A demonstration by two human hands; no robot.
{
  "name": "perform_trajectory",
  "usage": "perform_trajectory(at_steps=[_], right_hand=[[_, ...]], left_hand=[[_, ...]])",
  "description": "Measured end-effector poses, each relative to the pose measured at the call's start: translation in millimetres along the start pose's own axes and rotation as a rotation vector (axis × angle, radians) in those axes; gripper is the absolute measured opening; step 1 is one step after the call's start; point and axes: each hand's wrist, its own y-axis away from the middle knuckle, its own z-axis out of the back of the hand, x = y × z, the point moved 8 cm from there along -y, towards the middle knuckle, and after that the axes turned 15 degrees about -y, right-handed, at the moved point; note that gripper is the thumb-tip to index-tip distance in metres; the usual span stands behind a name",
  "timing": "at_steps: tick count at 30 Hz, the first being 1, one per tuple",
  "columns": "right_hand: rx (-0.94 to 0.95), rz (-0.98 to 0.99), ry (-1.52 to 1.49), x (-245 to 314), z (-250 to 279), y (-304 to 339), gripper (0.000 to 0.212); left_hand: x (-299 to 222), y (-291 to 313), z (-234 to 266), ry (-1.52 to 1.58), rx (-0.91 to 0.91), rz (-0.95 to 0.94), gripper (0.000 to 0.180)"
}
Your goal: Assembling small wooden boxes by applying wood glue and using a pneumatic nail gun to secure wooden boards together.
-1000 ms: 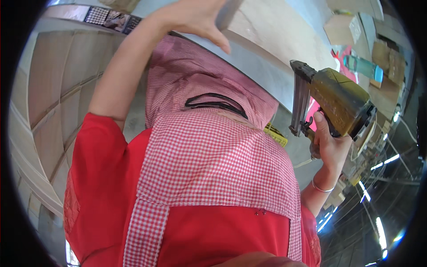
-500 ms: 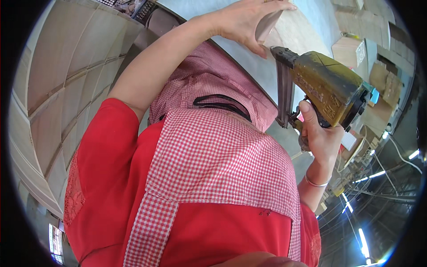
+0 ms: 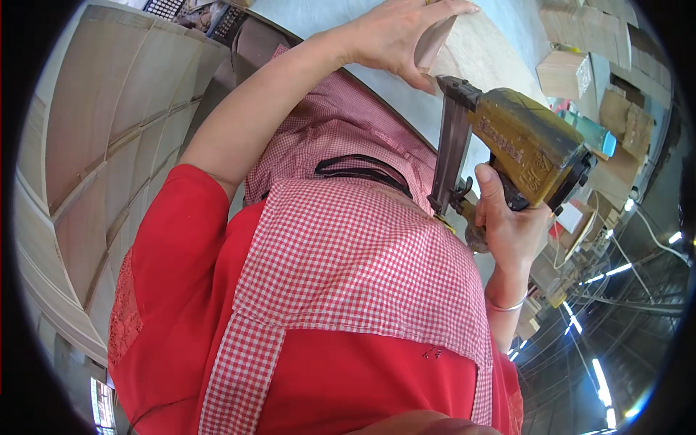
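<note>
Both hands have come closer together since a moment ago, and the nail gun's tip now sits just under the wood piece. One yellow metal nail gun (image 3: 522,156), boxy and scuffed, is held tight by the right hand (image 3: 507,225) at 3 o'clock. One small, smooth wood block (image 3: 433,43) at 12 o'clock is pinched by the left hand (image 3: 395,36), arm stretched up. It rests on the pale flat surface (image 3: 500,54). One thin bangle (image 3: 505,306) circles the right wrist.
</note>
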Motion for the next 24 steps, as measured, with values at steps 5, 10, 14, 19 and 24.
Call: perform_trajectory(at_steps=[5,10,14,19,24], right_hand=[[-0.056,-0.073,-0.036,-2.3,10.4,2.4,0.026],[-0.244,0.046,-0.102,-16.2,75.8,9.2,0.024],[-0.517,0.098,-0.072,-76.5,162.8,14.6,0.028],[-0.466,0.246,0.293,-159.7,202.6,3.1,0.045],[-0.394,0.097,0.794,-222.7,184.8,-31.8,0.064]], left_hand=[[-2.5,3.5,-2.0,-0.003,-0.046,-0.001,0.129],[-48.1,29.5,38.3,-0.506,-0.208,0.015,0.106],[4.2,71.5,39.0,0.15,-0.221,0.638,0.073],[13.7,121.8,19.8,0.825,0.209,0.967,0.1],[11.0,185.6,18.3,0.628,0.383,1.038,0.059]])
